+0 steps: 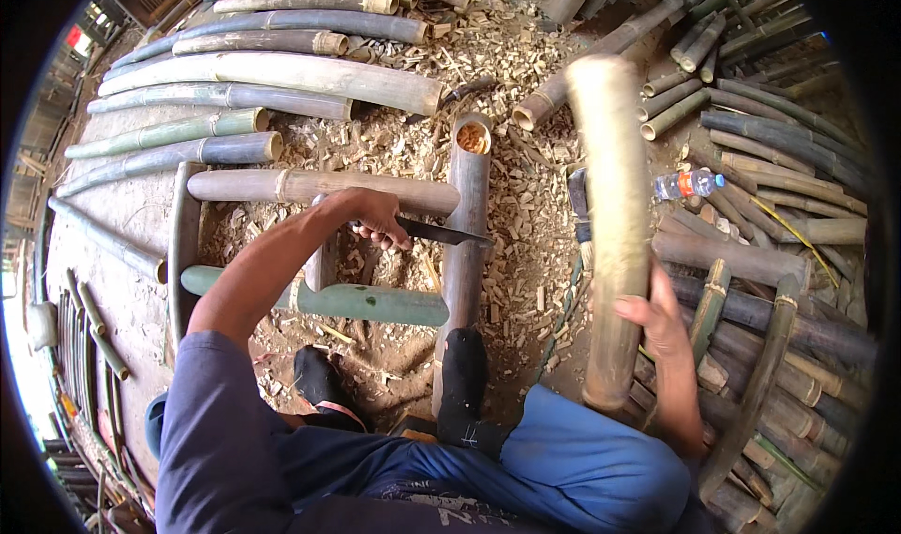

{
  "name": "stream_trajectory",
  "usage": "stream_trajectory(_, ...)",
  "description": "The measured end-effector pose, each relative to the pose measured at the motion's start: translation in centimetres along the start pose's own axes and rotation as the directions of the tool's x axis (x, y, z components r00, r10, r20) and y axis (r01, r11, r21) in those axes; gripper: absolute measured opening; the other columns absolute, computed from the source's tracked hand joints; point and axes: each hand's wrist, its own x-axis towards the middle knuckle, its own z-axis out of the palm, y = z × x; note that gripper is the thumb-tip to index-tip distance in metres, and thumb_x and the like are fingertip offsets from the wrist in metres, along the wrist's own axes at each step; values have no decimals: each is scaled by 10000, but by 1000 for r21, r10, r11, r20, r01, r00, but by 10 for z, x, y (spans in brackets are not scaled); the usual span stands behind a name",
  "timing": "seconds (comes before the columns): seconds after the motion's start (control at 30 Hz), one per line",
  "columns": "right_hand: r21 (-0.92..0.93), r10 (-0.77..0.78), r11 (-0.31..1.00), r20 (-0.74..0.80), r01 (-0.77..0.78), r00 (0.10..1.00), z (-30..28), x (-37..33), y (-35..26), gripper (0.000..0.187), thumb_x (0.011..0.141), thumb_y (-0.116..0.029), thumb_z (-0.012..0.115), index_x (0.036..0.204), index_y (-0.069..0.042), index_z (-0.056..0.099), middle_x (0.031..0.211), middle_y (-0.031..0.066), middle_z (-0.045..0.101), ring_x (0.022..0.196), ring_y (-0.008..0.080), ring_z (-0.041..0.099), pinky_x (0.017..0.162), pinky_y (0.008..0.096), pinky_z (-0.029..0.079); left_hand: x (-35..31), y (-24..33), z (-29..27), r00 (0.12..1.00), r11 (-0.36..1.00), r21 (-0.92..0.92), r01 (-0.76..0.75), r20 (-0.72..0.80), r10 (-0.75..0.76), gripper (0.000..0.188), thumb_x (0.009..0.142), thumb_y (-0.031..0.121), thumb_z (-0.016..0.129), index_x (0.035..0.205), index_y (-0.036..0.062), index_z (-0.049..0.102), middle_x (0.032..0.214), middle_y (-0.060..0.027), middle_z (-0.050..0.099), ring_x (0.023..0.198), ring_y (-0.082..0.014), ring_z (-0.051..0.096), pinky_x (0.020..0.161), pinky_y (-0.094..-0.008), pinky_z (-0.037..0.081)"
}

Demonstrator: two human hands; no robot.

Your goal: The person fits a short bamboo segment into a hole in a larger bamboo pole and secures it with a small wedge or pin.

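My left hand (374,220) is closed round the handle of a knife. Its dark blade (446,234) points right, and its tip lies over a long bamboo pole (466,276) in a frame. That frame also has a pale brown bamboo crosspiece (324,187) just beyond my hand and a green bamboo crosspiece (375,305) nearer me. On the right, my right hand (652,313) grips a thick, pale bamboo piece (612,224) by its lower part. This piece stands nearly upright, its upper end smeared by motion.
Wood chips (526,196) cover the ground around the frame. Cut bamboo poles (272,69) lie at the far left, and more bamboo (751,252) is heaped on the right. A plastic bottle (685,185) and a dark curved tool (579,201) lie near the raised piece.
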Motion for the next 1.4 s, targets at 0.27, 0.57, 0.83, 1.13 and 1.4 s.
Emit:
stream_trajectory(0.27,248,283,931,-24,-269,959,-15,-17,83,652,785,-375,765,1255,36,576,960,150,694,886,256,715,764,409,626,-28,68,9,820,664,713,225,-507,266,334,947,399,761,971,65,765,818,-102,718,697,-233,666,675,-455,562)
stream_trajectory(0.57,236,426,884,-54,-403,903,-23,-22,128,591,857,-302,783,1310,-39,508,966,125,664,772,234,699,658,395,623,-60,25,134,663,904,426,-2,-677,321,412,864,307,815,1125,77,594,919,-157,714,836,-375,730,726,-492,581)
stream_trajectory(0.83,19,277,961,-125,-276,953,-18,-17,115,686,855,-317,804,1390,-13,500,1035,99,634,826,200,676,688,370,599,-58,3,167,708,909,417,5,-643,291,455,880,391,817,1120,76,594,941,-180,744,887,-377,752,759,-501,586)
stream_trajectory(1.13,-140,177,974,-18,-178,984,-14,-12,123,809,810,-305,871,1448,17,493,1205,103,643,1082,177,628,964,340,524,-58,5,166,718,916,402,11,-641,273,440,875,385,825,1076,63,604,931,-188,745,898,-387,750,779,-499,587)
stream_trajectory(1.4,-376,69,926,68,-38,995,-13,-6,119,785,808,-314,880,1406,34,510,1233,150,661,1075,224,662,949,366,541,-60,10,164,744,914,405,29,-619,251,386,881,321,808,1077,52,613,909,-198,746,896,-387,755,784,-506,594)
